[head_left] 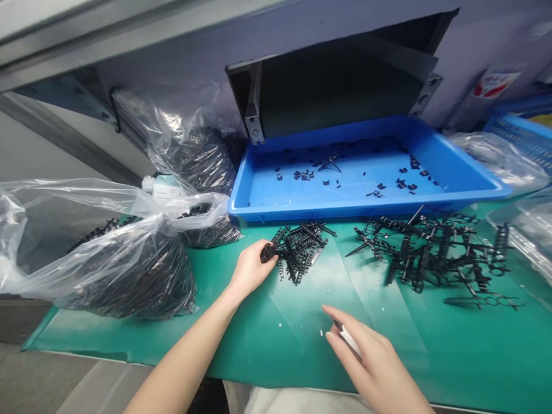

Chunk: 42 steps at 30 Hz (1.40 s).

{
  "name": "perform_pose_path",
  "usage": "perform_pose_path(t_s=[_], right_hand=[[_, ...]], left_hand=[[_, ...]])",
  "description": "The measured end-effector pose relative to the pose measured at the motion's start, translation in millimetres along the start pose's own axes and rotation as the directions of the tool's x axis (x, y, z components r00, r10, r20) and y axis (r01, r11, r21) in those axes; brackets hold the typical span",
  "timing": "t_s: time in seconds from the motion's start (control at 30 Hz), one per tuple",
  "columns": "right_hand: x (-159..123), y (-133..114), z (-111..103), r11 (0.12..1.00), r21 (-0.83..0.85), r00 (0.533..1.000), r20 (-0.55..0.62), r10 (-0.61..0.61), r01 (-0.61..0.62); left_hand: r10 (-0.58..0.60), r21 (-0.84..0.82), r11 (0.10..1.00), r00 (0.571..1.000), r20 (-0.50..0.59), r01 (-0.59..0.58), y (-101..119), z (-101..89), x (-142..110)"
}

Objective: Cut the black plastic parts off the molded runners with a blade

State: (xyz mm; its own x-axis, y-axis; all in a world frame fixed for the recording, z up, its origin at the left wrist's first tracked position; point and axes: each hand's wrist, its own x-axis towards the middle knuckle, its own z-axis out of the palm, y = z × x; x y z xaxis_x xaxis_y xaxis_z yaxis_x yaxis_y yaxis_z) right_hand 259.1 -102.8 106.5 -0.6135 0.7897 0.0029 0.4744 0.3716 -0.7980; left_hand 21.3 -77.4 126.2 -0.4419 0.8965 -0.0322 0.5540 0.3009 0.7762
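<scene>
My left hand (252, 267) is closed around a small bunch of black plastic parts (268, 253). It rests at the left edge of a pile of thin black plastic strips (299, 250) on the green table mat (293, 333). Nearer to me, my right hand (366, 351) grips a slim tool with a white side and a dark tip (350, 340). Its exact kind is hidden by the fingers. Farther right lies a tangled heap of black plastic frames (435, 253), apart from both hands.
A blue tray (366, 205) with scattered small black pieces stands behind the piles. On the left are clear plastic bags of black parts (138, 276), one slumped near my left forearm. A metal bracket (255, 123) hangs over the tray. Clear plastic (500, 155) lies at right.
</scene>
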Motion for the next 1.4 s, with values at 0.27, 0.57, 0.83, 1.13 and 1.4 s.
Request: perform_pose_path(t_s=[0.27, 0.57, 0.83, 1.13, 1.4], right_hand=[[28.1, -19.2, -13.6, 0.962, 0.274, 1.0, -0.018, 0.0, 0.005], [34.4, -24.0, -12.2, 0.808, 0.5, 0.949, 0.128, 0.288, -0.312], [33.1, -18.7, -2.8, 0.759, 0.541, 0.918, 0.062, 0.392, -0.361], [15.8, -1.6, -21.6, 0.99, 0.137, 0.997, 0.073, 0.022, -0.032], [9.7, -10.8, -33.2, 0.936, -0.234, 0.954, 0.209, -0.217, 0.264]], left_hand=[[-0.072, -0.291, 0.927, 0.872, 0.484, 0.238, 20.1, 0.5, -64.8], [-0.049, -0.668, 0.446, 0.761, 0.647, 0.596, 4.0, 47.7, -97.4], [-0.208, -0.739, 0.276, 0.789, 0.578, 0.614, 18.2, 63.4, -109.6], [-0.234, -0.695, 0.364, 0.783, 0.577, 0.621, 21.4, 50.4, -102.9], [-0.116, -0.681, 0.356, 0.753, 0.647, 0.64, 15.9, 48.3, -105.0]])
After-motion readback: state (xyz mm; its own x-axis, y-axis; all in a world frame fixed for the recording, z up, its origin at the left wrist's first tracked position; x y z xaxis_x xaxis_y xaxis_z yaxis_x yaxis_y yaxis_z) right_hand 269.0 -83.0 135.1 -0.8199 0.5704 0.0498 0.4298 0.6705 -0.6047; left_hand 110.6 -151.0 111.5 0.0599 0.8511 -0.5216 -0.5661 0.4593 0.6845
